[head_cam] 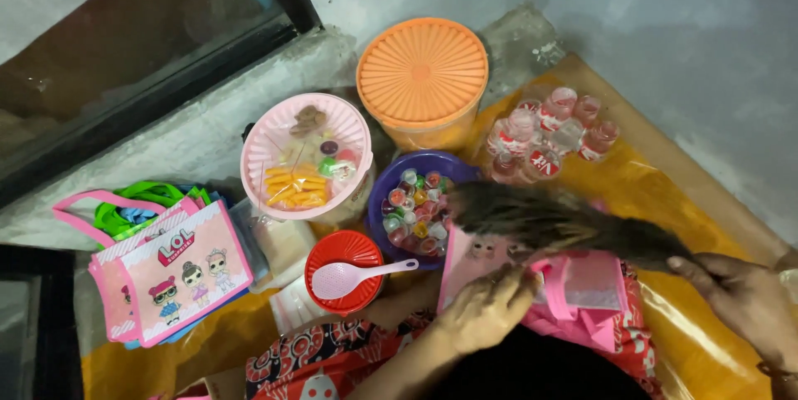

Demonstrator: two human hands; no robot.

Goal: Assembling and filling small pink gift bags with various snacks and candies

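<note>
My left hand (pixel 486 310) lies curled on the top edge of a pink tote bag (pixel 586 292) that rests on my lap. A lock of dark hair (pixel 565 225) hangs across the bag and over the rim of a purple bowl (pixel 378 192). My right hand (pixel 740 300), at the far right, has its fingers closed on the end of that hair. The bowl, just beyond the bag, is filled with small coloured jelly cups (pixel 414 209).
An orange lidded tub (pixel 422 71) stands at the back. A pink ribbed lid (pixel 266 138) carries snacks. A red container (pixel 328 254) has a pink spoon (pixel 353 277) on top. Sealed water cups (pixel 549 134) sit at the right. Cartoon-printed pink bags (pixel 170 271) are stacked at the left on a yellow mat (pixel 682 192).
</note>
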